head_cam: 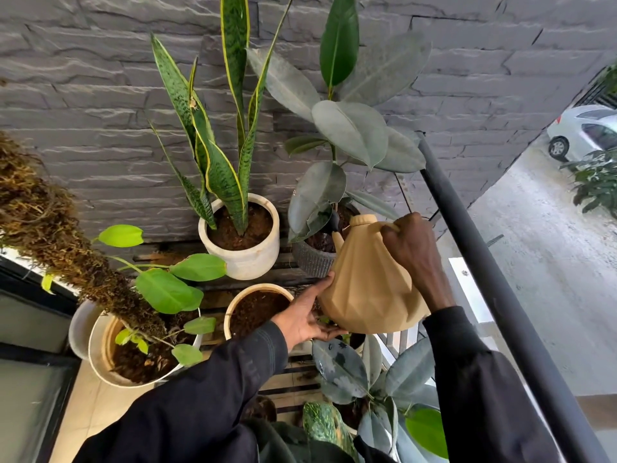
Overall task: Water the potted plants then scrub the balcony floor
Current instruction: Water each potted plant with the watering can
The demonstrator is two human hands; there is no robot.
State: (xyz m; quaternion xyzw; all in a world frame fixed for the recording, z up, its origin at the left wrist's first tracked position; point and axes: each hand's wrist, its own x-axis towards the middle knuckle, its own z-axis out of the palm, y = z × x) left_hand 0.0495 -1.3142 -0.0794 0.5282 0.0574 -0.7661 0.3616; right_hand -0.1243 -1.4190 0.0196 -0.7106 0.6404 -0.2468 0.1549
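Observation:
A tan faceted watering can [365, 282] is tilted with its spout over the soil of a rubber plant in a dark ribbed pot [314, 260]. My right hand [414, 252] grips the can's handle at the top. My left hand [309, 317] cups the can's base from below. A snake plant stands in a white pot [247, 259] to the left. In front of it is a tan pot of bare soil [255, 309]. A leafy plant on a moss pole fills a white pot [100, 349] at lower left.
A grey stone wall [100, 111] backs the plants. A dark metal railing [500, 285] runs diagonally on the right, with pavement and a white car [584, 132] beyond. Another rubber plant [377, 379] sits near my body. Pale floor tiles [86, 412] lie at lower left.

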